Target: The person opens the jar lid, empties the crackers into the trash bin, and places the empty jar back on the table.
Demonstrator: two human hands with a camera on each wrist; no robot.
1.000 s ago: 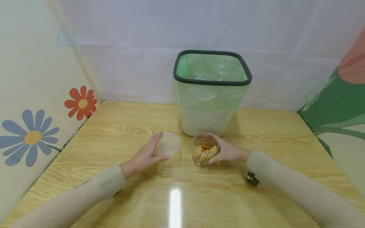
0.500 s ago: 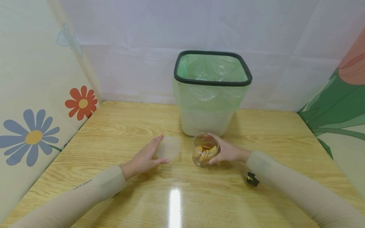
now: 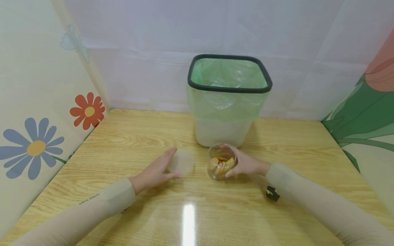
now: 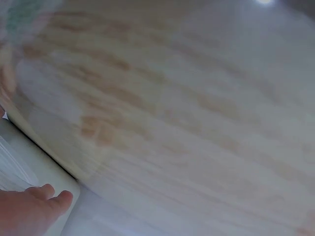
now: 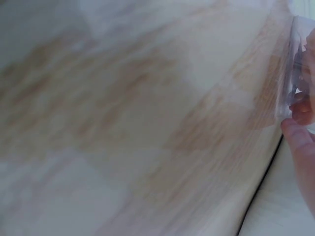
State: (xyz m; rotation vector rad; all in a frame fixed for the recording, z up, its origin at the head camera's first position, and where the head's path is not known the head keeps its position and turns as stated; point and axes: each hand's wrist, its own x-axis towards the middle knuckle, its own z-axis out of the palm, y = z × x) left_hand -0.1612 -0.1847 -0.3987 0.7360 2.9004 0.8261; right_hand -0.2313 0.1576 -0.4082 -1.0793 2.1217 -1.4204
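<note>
In the head view, my left hand (image 3: 157, 169) holds a round, clear plastic lid (image 3: 182, 161) between the thumb and the fingertips, at or just over the wooden table. Whether the lid touches the table I cannot tell. To its right, my right hand (image 3: 244, 163) grips a clear round jar (image 3: 215, 173) from the right side. Several orange-yellow snack pieces (image 3: 222, 163) lie inside the upright, uncovered jar. In the left wrist view, the lid's edge (image 4: 12, 162) shows above the fingertips; the right wrist view catches the jar's side (image 5: 289, 69) at its right edge.
A white bin (image 3: 220, 131) with a green liner and a dark rim (image 3: 229, 89) stands just behind the jar. A small black object (image 3: 272, 193) is by the right sleeve. Printed floral walls and a plain backdrop border the wooden table (image 3: 147, 126).
My left hand and the lid have shifted slightly toward me, and the lid now looks flatter. The right hand and the jar have stayed in place.
</note>
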